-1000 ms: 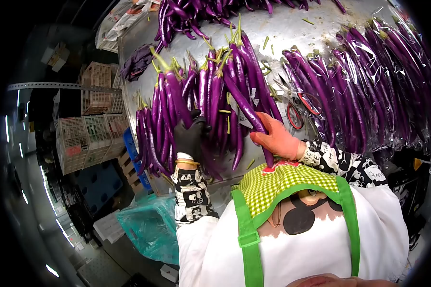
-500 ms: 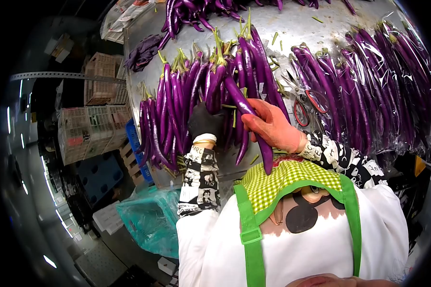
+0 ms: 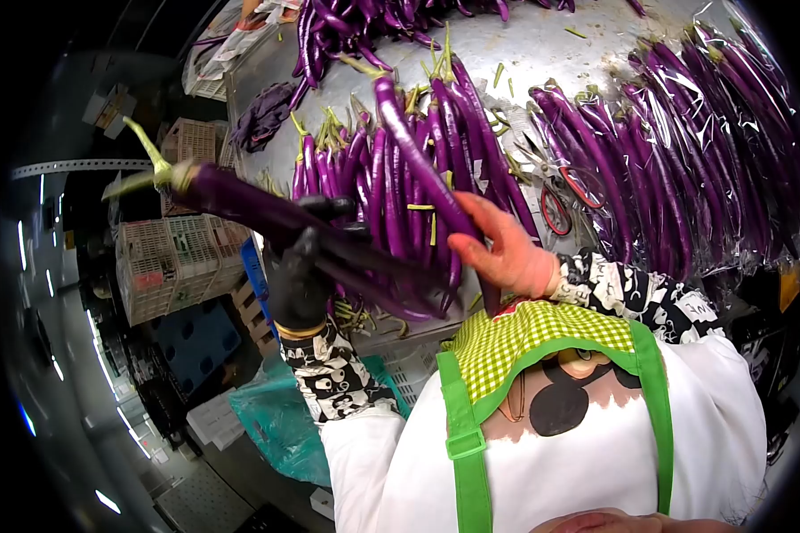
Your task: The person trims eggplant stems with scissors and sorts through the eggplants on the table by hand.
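My left hand, in a black glove, is closed around a long purple eggplant with a green stem. The eggplant lies tilted across the front of the table and is blurred toward its lower end. In a red-orange glove, my right hand grips another long eggplant, its stem pointing away from me. Beneath and behind both hands a row of loose eggplants lies on the metal table. Red-handled scissors rest just beyond my right hand.
Eggplants in clear plastic bags line the right side. More loose eggplants are piled at the back. A dark purple cloth lies at the left edge. Stacked crates and a green plastic bag stand off the table, left.
My left hand has lifted an eggplant from the row and swung it left and toward me. The eggplant in my right hand has shifted, its stem end now farther left and away.
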The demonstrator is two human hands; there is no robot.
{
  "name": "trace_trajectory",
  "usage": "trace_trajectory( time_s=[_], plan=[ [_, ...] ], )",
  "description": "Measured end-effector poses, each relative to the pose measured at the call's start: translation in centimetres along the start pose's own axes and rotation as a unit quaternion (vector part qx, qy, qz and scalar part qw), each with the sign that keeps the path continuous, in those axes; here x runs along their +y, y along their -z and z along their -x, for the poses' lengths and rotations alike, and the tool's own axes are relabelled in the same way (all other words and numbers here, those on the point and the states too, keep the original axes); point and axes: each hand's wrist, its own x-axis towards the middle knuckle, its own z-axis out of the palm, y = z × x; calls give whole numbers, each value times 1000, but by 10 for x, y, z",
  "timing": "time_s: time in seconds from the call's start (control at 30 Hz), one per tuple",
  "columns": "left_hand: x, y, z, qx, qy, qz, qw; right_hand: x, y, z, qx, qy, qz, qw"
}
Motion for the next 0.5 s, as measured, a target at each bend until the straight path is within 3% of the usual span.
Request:
trace_trajectory(
  time_s=[0.03,0.07,0.1,0.17,0.23,0.27,0.37,0.4,0.5],
  plan=[
    [5,-5,-4,8,66,191,979,-6,-3,0,-14,26,27,999],
    [-16,5,-6,-9,75,148,986,-4,-12,-4,-16,83,14,996],
    [-36,14,-8,-27,82,104,991,-6,-12,-2,-57,45,23,997],
    [-103,5,-5,55,73,248,964,-14,-15,-5,-116,17,138,983],
    [-85,-39,-19,47,182,460,868,4,-23,-9,-134,63,199,969],
    [-102,-39,-15,52,166,473,864,3,-22,-10,-144,50,211,966],
    [-134,-31,-16,32,81,276,957,-8,-3,-22,-183,50,315,930],
    [-138,-26,-20,66,125,350,926,-11,5,-35,-156,31,294,942],
    [-105,-13,-22,-22,65,457,887,-11,41,-80,47,-113,285,951]
  ],
)
